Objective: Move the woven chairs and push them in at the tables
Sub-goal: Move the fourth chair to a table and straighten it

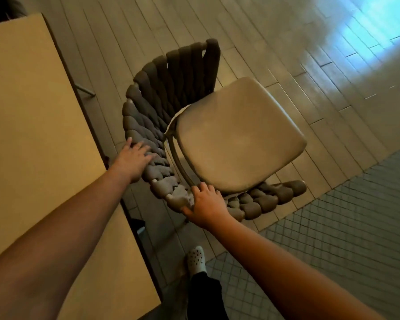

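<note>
**chair gripped at the backrest, seat facing away from the table**

left edge: pale tan flat-topped table [28, 125], long edge running bottom to top of view. a thin metal leg shows past its far edge, over the grey plank floor [275, 38].

left hand [134, 161]: lies on the curved rim of the grey-brown chunky-woven chair [148, 107], on the side nearest the table. fingers spread and fairly straight over the braid, looks more like pressing than clamping. can't tell if the thumb hooks under.

right hand [207, 205]: on the same rim, further round toward the person. fingers curled over the top, thumb along the outside, so a real grip on the weave.

chair sits just beside the table's long edge, on the planks. its beige padded seat cushion [236, 137] points up-right, away from the table; the woven back is what faces the table. the woven rim carries on to the right, below the cushion.

below: person's white perforated clog [196, 259] on the floor, near where the planks meet the small-tile floor [333, 239].

judgement: the back-to-table orientation is the issue. chair needs turning roughly half round before it can be pushed in. left hand is nearer the table, so it's the likely pivot, with the right swinging the rim.
</note>
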The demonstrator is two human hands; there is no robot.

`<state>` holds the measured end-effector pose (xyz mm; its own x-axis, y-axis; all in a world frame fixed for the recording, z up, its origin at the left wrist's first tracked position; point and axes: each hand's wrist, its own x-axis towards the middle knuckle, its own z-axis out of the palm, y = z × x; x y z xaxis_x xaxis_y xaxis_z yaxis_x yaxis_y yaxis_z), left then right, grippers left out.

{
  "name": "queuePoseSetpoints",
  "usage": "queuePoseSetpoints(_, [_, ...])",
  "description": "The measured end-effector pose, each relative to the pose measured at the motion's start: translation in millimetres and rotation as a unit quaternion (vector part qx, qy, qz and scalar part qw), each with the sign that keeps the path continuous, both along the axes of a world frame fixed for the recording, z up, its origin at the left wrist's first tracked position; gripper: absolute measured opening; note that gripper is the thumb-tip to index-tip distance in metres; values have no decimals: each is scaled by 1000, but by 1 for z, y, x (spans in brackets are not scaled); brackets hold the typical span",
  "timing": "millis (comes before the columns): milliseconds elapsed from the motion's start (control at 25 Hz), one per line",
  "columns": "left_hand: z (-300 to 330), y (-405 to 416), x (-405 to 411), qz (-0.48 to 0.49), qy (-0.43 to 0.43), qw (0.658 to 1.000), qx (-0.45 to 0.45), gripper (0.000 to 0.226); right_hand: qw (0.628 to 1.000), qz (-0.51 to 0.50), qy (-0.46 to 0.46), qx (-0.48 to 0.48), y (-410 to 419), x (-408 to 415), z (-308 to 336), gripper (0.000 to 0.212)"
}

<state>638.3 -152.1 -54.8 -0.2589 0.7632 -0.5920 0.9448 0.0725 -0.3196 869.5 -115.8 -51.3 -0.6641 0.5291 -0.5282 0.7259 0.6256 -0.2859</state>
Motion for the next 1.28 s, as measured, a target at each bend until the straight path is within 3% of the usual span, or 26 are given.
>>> queuePoseSetpoints(200, [-15, 21, -33, -47, -4, 999, 9, 69, 996, -11, -16, -81, -6, -40, -22, 76])
queuePoseSetpoints(360, [-19, 20, -34, -22, -42, 999, 21, 56, 983, -49, 14, -175, -11, -45, -27, 35])
queuePoseSetpoints(520, [-17, 14, -7, 11, -66, 997, 28, 55, 984, -32, 2, -173, -5, -18, -22, 27])
queuePoseSetpoints(880, [-1, -3, 175, 71, -63, 994, 54, 51, 984, 30, -63, -162, 25, 145, -13, 37])
queuePoseSetpoints(1120, [-4, -27, 356, 144, -61, 985, 72, 47, 984, 112, -91, -104, 41, 309, -3, 29])
queuePoseSetpoints(1280, [-1, -47, 470, 106, -122, 987, 22, 58, 981, 118, -144, -48, 47, 424, 3, 28])
